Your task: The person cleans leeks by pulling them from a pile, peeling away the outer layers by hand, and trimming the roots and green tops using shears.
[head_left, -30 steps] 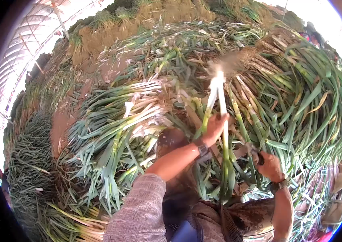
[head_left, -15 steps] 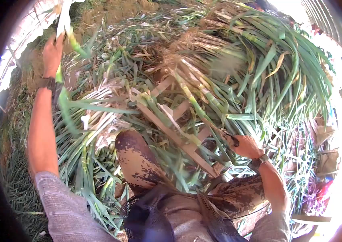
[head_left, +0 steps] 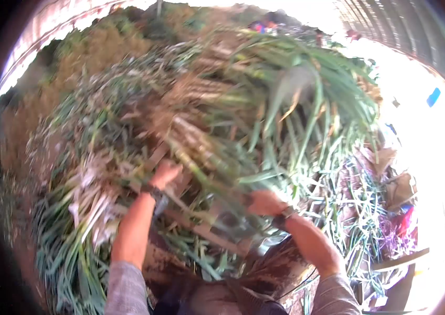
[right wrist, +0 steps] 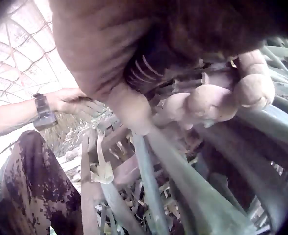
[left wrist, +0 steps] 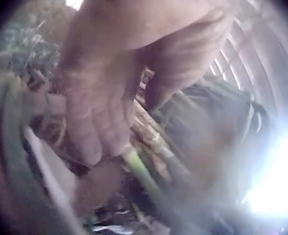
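Long green leeks with pale, rooted ends (head_left: 191,134) lie in a heap in front of the person. At that heap's near edge, the left hand (head_left: 166,174) reaches over the stalks; in the left wrist view its fingers (left wrist: 100,125) bend down beside a green stalk (left wrist: 143,171), thumb apart. The right hand (head_left: 265,202) is farther right, over the leaves. Seen from the right wrist, its curled fingers (right wrist: 210,103) grip a dark, ribbed tool (right wrist: 149,71), mostly hidden, with a leek stalk (right wrist: 183,171) beneath the thumb.
Wooden slats (head_left: 201,228) lie before the person's knees. A pile of cleaned, white-ended leeks (head_left: 94,202) is at the left. Cut leaves (head_left: 348,194) cover the ground at the right, near a brown sack (head_left: 401,190) and a wooden board (head_left: 401,260).
The left hand, which carried white-ended leeks out to the far left, has let them go and come back to the heap. The right hand stays low by the leaves. The view has turned.
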